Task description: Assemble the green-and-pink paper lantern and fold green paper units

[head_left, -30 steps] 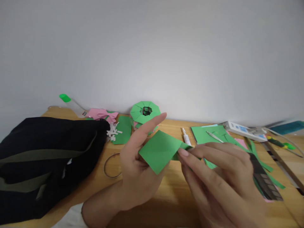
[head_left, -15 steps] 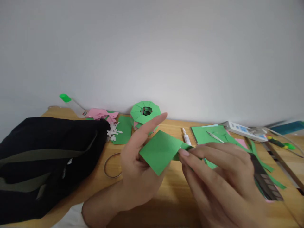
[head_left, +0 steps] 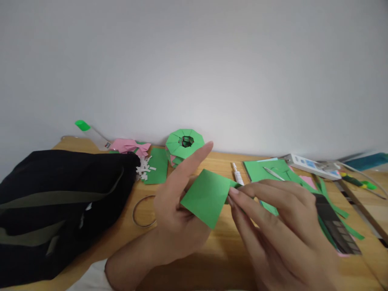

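A folded piece of green paper (head_left: pixel 209 196) is held above the table, its flat square face toward me. My left hand (head_left: pixel 178 214) holds it from behind and below, with the index finger stretched up past it; the other fingers are partly hidden by the paper. At its right corner, my right hand (head_left: pixel 279 226) pinches a narrow folded part between thumb and fingers. Behind my hands stands a ring-shaped folded green and pink paper model (head_left: pixel 176 144). A small white glue tube (head_left: pixel 237 173) lies just beyond the paper.
A black bag (head_left: pixel 60 210) covers the left of the wooden table (head_left: pixel 188 275). Near it lie a metal ring (head_left: pixel 135 220), white paper scraps (head_left: pixel 143 167) and pink folded paper (head_left: pixel 124 144). Green sheets (head_left: pixel 256 169), a pen (head_left: pixel 273 173) and a power strip (head_left: pixel 312 166) lie to the right.
The green paper has turned slightly, its lower corner shifting right and down. My right hand has moved a little left; both hands keep their hold.
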The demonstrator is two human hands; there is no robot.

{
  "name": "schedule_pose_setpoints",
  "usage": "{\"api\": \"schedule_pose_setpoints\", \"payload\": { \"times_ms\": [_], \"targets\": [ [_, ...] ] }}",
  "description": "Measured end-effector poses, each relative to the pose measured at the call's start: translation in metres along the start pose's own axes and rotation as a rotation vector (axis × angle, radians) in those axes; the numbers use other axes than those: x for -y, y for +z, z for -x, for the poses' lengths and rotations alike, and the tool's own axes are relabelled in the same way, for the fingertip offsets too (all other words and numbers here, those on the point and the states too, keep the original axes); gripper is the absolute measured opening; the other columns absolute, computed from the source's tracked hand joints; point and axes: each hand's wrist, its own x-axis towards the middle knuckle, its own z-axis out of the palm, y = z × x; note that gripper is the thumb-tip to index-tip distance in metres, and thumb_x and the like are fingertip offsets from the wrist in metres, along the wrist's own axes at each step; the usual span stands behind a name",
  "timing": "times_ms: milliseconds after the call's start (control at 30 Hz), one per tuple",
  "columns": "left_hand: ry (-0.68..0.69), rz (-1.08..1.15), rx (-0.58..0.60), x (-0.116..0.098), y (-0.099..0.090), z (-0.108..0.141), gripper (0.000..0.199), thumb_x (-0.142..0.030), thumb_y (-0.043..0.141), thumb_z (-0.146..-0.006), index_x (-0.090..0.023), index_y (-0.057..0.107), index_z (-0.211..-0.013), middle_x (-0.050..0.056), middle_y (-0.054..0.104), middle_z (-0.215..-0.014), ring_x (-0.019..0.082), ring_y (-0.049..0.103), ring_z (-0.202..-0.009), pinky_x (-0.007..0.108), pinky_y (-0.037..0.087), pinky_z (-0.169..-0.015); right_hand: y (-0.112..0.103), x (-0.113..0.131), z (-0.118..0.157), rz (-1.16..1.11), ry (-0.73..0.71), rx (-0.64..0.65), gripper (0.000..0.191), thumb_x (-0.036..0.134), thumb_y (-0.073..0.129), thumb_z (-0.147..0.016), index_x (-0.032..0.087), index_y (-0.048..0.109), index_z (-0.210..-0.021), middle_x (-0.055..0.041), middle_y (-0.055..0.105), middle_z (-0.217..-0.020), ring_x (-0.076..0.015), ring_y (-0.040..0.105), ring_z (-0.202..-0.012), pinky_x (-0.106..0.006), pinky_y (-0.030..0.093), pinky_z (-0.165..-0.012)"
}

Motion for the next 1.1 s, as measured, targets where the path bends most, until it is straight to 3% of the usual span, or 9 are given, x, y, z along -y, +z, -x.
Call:
{"api": "schedule_pose_setpoints", "payload": {
  "times_ms": [233, 433, 633, 800, 1100],
  "targets": [
    [-0.061, 0.000, -0.002, 0.0025, 0.0009, 0.0021, 0.061, -0.013, 0.064, -0.077, -0.034, 0.051, -0.133, -0.004, 0.065, -0.068, 0.007, 0.035, -0.041, 0.024, 0.030, -0.038, 0.0023, -0.0012, 0.0028, 0.036, -0.001, 0.011, 0.018, 0.007, 0.068, -0.078, 0.017, 0.068, -0.093, -0.0043, 0.068, -0.084, -0.0199, 0.059, -0.080, -0.041, 0.044, -0.072],
    [-0.106, 0.038, -0.022, 0.0038, 0.0010, -0.0009, 0.060, -0.009, 0.066, -0.075, -0.035, 0.055, -0.128, -0.005, 0.064, -0.066, 0.007, 0.038, -0.044, 0.022, 0.038, -0.043, 0.0019, -0.0016, -0.0001, 0.132, -0.035, 0.010, 0.012, 0.013, 0.067, -0.081, 0.020, 0.068, -0.090, -0.0031, 0.069, -0.083, -0.0191, 0.058, -0.082, -0.041, 0.044, -0.076],
    [-0.306, 0.214, -0.027, 0.0040, 0.0018, -0.0049, 0.047, -0.016, 0.072, -0.074, -0.032, 0.064, -0.117, -0.001, 0.069, -0.097, 0.009, 0.054, -0.060, 0.022, 0.049, -0.053, -0.0039, -0.0030, -0.0016, 0.071, -0.033, 0.037, 0.007, 0.019, 0.070, -0.080, 0.020, 0.070, -0.087, -0.0042, 0.067, -0.081, -0.0168, 0.058, -0.081, -0.036, 0.046, -0.075],
    [-0.239, 0.147, -0.034, 0.0013, 0.0007, -0.0020, 0.054, -0.012, 0.070, -0.074, -0.034, 0.060, -0.123, -0.003, 0.067, -0.072, 0.008, 0.044, -0.046, 0.021, 0.039, -0.040, -0.0008, -0.0012, -0.0012, 0.094, -0.040, 0.009, 0.020, 0.010, 0.070, -0.078, 0.020, 0.069, -0.096, -0.0043, 0.067, -0.081, -0.0184, 0.058, -0.080, -0.040, 0.045, -0.074],
    [-0.183, 0.124, -0.029, -0.0002, 0.0007, -0.0032, 0.054, -0.013, 0.068, -0.075, -0.035, 0.058, -0.123, -0.002, 0.071, -0.087, 0.010, 0.053, -0.052, 0.024, 0.044, -0.044, -0.0033, -0.0051, -0.0036, 0.099, -0.097, 0.048, 0.016, 0.012, 0.070, -0.079, 0.021, 0.069, -0.092, -0.0028, 0.067, -0.080, -0.0167, 0.060, -0.079, -0.035, 0.043, -0.076]
  ]
}}
